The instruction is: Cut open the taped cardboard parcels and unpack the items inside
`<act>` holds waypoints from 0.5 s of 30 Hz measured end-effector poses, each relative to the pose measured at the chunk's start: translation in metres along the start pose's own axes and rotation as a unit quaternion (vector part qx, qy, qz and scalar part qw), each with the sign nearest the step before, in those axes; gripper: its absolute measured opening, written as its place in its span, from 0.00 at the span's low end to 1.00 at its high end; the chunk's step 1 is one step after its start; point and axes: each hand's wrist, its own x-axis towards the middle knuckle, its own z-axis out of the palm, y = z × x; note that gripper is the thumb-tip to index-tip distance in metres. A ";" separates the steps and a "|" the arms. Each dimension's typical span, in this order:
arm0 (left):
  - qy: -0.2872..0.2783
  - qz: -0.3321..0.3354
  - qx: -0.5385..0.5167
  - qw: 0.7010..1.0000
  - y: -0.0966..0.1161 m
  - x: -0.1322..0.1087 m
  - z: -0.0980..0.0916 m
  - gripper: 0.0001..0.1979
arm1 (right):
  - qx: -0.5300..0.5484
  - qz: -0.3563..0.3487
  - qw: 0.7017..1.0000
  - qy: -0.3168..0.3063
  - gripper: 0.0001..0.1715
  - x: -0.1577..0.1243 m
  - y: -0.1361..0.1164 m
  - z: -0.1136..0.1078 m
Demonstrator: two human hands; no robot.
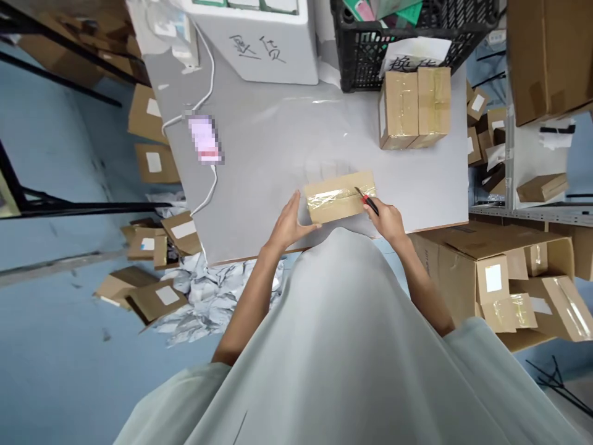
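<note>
White box [278,55] reads 退货, handwritten; paper sheet [417,49] on black crate [359,59] looks like 换货, lower part hidden behind two boxes [401,114]. Pixelated phone [204,137], white cable [212,71] on surface [252,191], left. Taped carton [331,207] lies between hands: left hand [288,225] spread open at its left end, right hand [389,220] gripping red-black cutter [371,204], blade over the tape [327,198].

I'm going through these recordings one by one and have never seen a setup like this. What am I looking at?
There is no machine here: one person works bare-handed, and the single picture comes from a head-worn camera looking down. The right hand holds a red-and-black cutter, its blade over a taped carton. The left hand is open at the carton's left end. Also on the grey table are two boxes, a black crate, a white bin and a pixelated device.
</note>
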 end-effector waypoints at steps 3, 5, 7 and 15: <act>0.039 0.011 -0.028 0.999 0.001 -0.001 0.004 0.52 | -0.095 -0.109 0.988 -0.057 0.24 0.017 -0.036 -0.009; 0.057 0.020 -0.038 0.997 0.000 0.001 0.008 0.45 | -0.144 -0.165 0.971 -0.093 0.25 0.030 -0.060 -0.014; 0.068 0.023 -0.048 0.996 -0.003 0.003 0.013 0.42 | -0.188 -0.201 0.954 -0.118 0.25 0.042 -0.080 -0.018; 0.083 0.027 -0.102 0.991 -0.011 0.004 0.024 0.39 | -0.304 -0.247 0.904 -0.173 0.26 0.062 -0.122 -0.020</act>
